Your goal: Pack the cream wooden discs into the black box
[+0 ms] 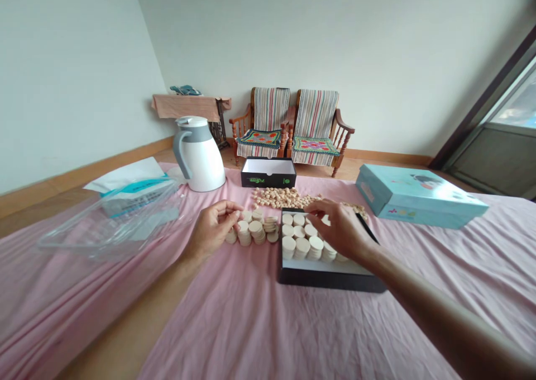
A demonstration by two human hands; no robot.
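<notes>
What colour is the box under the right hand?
The box is black outside and white inside; the head view shows it best.

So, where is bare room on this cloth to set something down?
Free: pink cloth nearer than the disc box, and between it and the blue box. Crowded: around the disc stacks, beads, left hand and right hand.

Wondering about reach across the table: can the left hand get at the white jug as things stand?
Probably yes: the white jug stands just beyond the left hand, with only bare pink cloth between them.
</notes>
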